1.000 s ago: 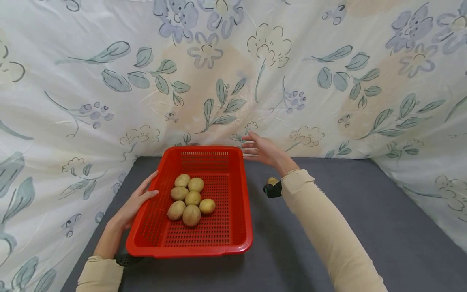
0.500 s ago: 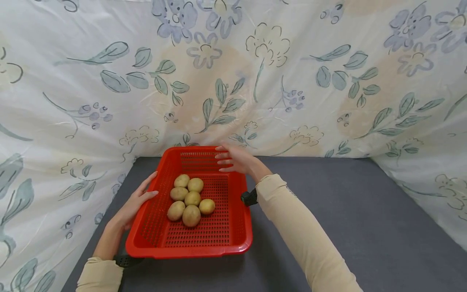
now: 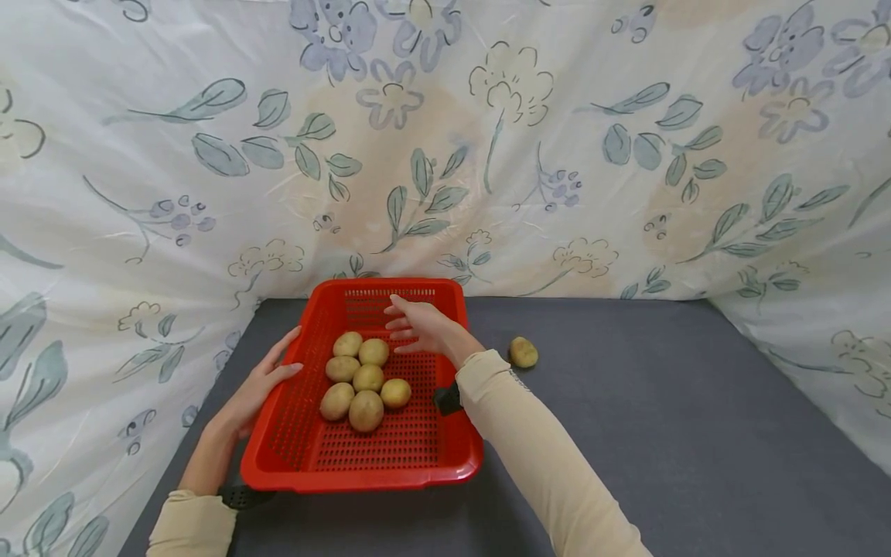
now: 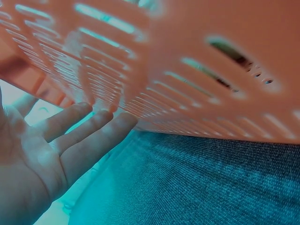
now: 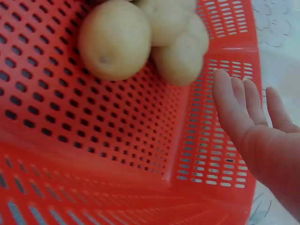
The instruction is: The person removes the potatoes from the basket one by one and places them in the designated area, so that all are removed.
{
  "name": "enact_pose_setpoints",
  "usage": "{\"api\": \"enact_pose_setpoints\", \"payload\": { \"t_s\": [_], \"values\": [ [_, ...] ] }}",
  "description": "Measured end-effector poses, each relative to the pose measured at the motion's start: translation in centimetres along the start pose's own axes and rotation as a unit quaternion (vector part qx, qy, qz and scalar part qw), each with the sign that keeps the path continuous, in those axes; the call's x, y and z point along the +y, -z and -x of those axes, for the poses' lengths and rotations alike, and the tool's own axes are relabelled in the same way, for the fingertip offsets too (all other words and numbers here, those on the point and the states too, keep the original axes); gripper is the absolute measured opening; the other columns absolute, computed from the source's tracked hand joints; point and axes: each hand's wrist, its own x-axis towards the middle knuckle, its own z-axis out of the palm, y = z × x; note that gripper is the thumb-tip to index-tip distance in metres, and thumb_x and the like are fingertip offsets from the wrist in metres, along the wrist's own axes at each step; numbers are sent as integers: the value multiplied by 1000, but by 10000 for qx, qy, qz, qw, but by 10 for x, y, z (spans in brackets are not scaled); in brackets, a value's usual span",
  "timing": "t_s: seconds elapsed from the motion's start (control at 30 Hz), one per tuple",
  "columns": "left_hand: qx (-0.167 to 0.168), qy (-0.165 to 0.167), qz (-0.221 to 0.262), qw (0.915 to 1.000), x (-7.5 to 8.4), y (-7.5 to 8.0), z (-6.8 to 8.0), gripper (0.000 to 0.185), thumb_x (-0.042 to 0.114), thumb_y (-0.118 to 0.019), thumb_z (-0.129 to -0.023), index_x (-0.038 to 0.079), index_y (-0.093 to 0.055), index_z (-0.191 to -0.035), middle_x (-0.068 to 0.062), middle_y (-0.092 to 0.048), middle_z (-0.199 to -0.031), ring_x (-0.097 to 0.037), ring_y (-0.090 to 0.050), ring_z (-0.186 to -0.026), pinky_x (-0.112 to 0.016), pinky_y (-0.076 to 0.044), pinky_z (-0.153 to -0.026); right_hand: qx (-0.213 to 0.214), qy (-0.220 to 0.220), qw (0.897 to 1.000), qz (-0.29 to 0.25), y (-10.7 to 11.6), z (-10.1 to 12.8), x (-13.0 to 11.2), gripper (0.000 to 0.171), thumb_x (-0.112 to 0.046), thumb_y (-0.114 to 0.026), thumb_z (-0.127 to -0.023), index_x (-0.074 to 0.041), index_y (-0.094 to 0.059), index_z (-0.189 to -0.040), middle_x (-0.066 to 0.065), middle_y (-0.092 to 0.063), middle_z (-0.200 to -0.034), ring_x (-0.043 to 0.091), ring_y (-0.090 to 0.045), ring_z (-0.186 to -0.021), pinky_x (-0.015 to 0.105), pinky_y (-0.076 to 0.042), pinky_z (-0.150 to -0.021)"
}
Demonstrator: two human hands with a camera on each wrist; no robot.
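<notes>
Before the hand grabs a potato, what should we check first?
1. Right hand empty, fingers straight: ok.
2. Right hand over the red basket, near the potato pile: ok.
3. Left hand resting flat against the basket's left wall: ok.
4. Six potatoes bunched together in the basket, none spilling over the rim: ok.
5. One loose potato lies on the grey table, outside the basket: not ok.
6. Whether the basket would slide if bumped: cannot tell.
</notes>
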Motion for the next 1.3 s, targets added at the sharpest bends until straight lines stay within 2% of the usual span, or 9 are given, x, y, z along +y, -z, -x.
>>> {"api": "enact_pose_setpoints", "payload": {
  "t_s": [0.27, 0.43, 0.6, 0.83, 1.03, 1.13, 1.3],
  "values": [
    [29, 31, 16, 10000, 0, -1, -1, 65, 23, -44, -103, 29, -4, -154, -24, -17, -148, -25, -58, -106, -43, -52, -78, 74, -265, 9973, 678, -8, 0, 12, 52, -40, -41, -102, -3, -49, -138, 22, -46, -136, 37, -45, -123, 47, -45, -91],
    [70, 60, -10, 10000, 0, -2, -1, 65, 24, -44, -103, 30, -5, -154, -23, -18, -148, -25, -57, -106, -43, -52, -78, 177, -602, 9916, 1127, -10, -2, 20, 52, -40, -43, -101, -4, -51, -137, 20, -53, -129, 35, -49, -117, 46, -46, -90],
    [76, 62, 6, 10000, 0, -2, -1, 65, 24, -43, -103, 30, -5, -154, -23, -18, -148, -25, -58, -105, -43, -52, -77, 271, -954, 9859, 1350, -9, -1, 26, 49, -40, -45, -100, -5, -55, -133, 19, -57, -121, 35, -51, -114, 48, -46, -89],
    [51, 3, -50, 10000, 0, -1, -1, 65, 24, -43, -103, 29, -4, -155, -25, -17, -147, -23, -59, -104, -42, -52, -77, -57, -1206, 9768, 1769, -7, 1, 30, 45, -38, -47, -100, -4, -59, -128, 16, -60, -112, 34, -55, -110, 49, -47, -87],
    [57, 70, -33, 10000, 0, -2, -1, 65, 24, -43, -103, 30, -3, -154, -23, -16, -148, -23, -58, -104, -42, -52, -77, -381, -1329, 9660, 2185, -8, 2, 32, 38, -31, -59, -94, -3, -61, -119, 15, -60, -111, 31, -57, -105, 46, -50, -81],
    [83, 81, -17, 9999, 0, -1, -1, 64, 24, -42, -103, 30, -4, -154, -24, -19, -146, -24, -59, -103, -43, -52, -77, -527, -1376, 9604, 2364, -9, 1, 33, 40, -28, -65, -91, -4, -58, -121, 14, -59, -115, 31, -57, -106, 43, -51, -81],
    [56, 59, -3, 10000, 0, 0, -1, 64, 25, -42, -103, 30, -4, -154, -26, -21, -143, -25, -59, -103, -43, -52, -77, -553, -1424, 9560, 2503, -11, 0, 32, 38, -22, -72, -86, -4, -60, -117, 10, -59, -113, 29, -58, -105, 39, -52, -79]
  ]
}}
